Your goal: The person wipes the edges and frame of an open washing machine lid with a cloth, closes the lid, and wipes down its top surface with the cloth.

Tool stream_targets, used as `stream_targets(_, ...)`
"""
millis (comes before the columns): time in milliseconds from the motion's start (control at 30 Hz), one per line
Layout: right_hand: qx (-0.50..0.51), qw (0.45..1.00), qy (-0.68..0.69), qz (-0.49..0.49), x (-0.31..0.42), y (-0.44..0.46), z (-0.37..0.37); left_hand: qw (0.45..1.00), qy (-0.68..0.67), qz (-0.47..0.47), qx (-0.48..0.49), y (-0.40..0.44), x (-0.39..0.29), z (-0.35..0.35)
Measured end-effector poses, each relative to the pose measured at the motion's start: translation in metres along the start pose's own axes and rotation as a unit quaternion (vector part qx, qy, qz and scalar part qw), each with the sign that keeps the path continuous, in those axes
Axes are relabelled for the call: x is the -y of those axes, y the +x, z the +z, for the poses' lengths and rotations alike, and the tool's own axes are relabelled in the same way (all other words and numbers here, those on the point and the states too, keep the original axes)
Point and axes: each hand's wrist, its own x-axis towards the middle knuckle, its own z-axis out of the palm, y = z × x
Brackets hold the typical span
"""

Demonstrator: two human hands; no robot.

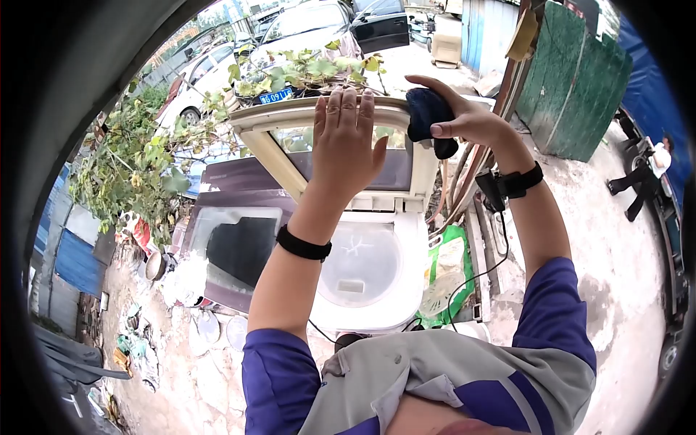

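Head view: a pale washing machine [411, 290] stood before the person, its lid [270, 156] already raised and its tub [359, 264] exposed below. The left hand [345, 141] lay against the lid's upper edge, fingers straight and close together, grasping nothing visible. The right hand [471, 122] was curled around a dark cloth [428, 114], thumb and fingers spread by its bulk. The cloth was at the lid's upper right corner, so work there appeared to be under way. How much of the lid had been covered, and how much was left, could not be told.
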Motion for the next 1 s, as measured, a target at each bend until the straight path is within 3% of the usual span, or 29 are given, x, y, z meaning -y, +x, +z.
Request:
stream_targets(33,0.003,0.999,-0.022,-0.034,-0.002,-0.004,-0.001,1.000,-0.003,0.001,-0.002,-0.001,0.000,0.000)
stream_targets(133,-0.098,0.993,-0.051,0.034,-0.006,-0.009,0.006,1.000,-0.005,0.001,0.007,-0.001,-0.003,0.000)
stream_targets(233,-0.232,0.956,0.173,0.051,-0.022,-0.004,0.001,1.000,0.004,-0.001,0.012,-0.003,-0.001,-0.001)
stream_targets(267,-0.235,0.951,0.201,0.022,-0.028,0.000,-0.009,1.000,0.003,0.001,0.014,-0.005,-0.002,-0.004)
stream_targets(333,-0.292,0.955,0.003,0.045,-0.012,0.005,-0.015,1.000,0.002,0.009,0.014,-0.007,-0.002,-0.007)
stream_targets(400,-0.301,0.904,-0.299,0.047,-0.014,0.012,-0.017,1.000,0.005,0.013,0.017,-0.007,-0.003,-0.010)
stream_targets(433,-0.222,0.928,-0.279,0.108,-0.015,0.015,-0.019,1.000,0.006,0.015,0.018,-0.008,-0.003,-0.011)
stream_targets(500,-0.218,0.853,-0.457,0.125,-0.015,0.021,-0.025,1.000,0.002,0.016,0.019,-0.009,-0.003,-0.012)
stream_targets(567,-0.347,0.762,-0.545,0.044,-0.010,0.016,-0.027,1.000,-0.002,0.015,0.022,-0.011,-0.004,-0.015)
stream_targets(600,-0.346,0.778,-0.506,0.134,-0.003,0.019,-0.035,1.000,-0.004,0.015,0.025,-0.011,-0.004,-0.017)
stream_targets(633,-0.383,0.848,-0.319,0.178,0.002,0.021,-0.036,1.000,-0.004,0.016,0.025,-0.011,-0.004,-0.018)
stream_targets(667,-0.402,0.883,-0.119,0.211,0.009,0.024,-0.036,1.000,-0.003,0.015,0.021,-0.010,-0.002,-0.017)
stream_targets(700,-0.401,0.881,0.086,0.237,0.019,0.025,-0.032,1.000,-0.003,0.014,0.019,-0.011,-0.002,-0.015)
stream_targets(733,-0.333,0.912,0.140,0.195,0.025,0.021,-0.026,1.000,-0.004,0.014,0.019,-0.012,-0.002,-0.015)
stream_targets(867,-0.186,0.969,-0.014,0.164,0.036,0.012,-0.013,1.000,-0.011,0.011,0.020,-0.009,-0.004,-0.014)
stream_targets(1000,-0.151,0.969,0.103,0.165,0.027,-0.007,-0.008,0.999,-0.023,0.011,0.026,-0.008,-0.001,-0.016)
